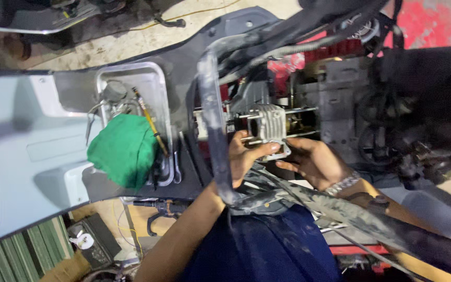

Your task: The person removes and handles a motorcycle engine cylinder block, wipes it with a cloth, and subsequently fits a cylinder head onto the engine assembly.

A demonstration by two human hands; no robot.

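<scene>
— What's being held there?

— One finned metal cylinder (268, 121), pale grey, sitting on the long studs (303, 110) of the scooter's engine, right in the middle of the opened frame. I can make out about four studs. Both hands are on its lower edge: the left hand (244, 155) has its grip closed on the base from below, and the right hand (314, 163), a metal watch (343, 184) on the wrist, pinches the base flange just beside it.

— And around that?

— One bent grey frame tube (211, 112) crosses in front of the left forearm, with cables running past the right arm.

— Any containers?

— One metal tray (158, 83) resting on the scooter's dark footboard (184, 68). In it lies one green rag (125, 149), one yellow-handled screwdriver (150, 121) and some small metal parts I can't tell apart.

— The room?

— A concrete floor (131, 44), stained, with one yellow cord (194, 14) trailing across it. A pale grey body panel (22, 151) fills the left side.
</scene>
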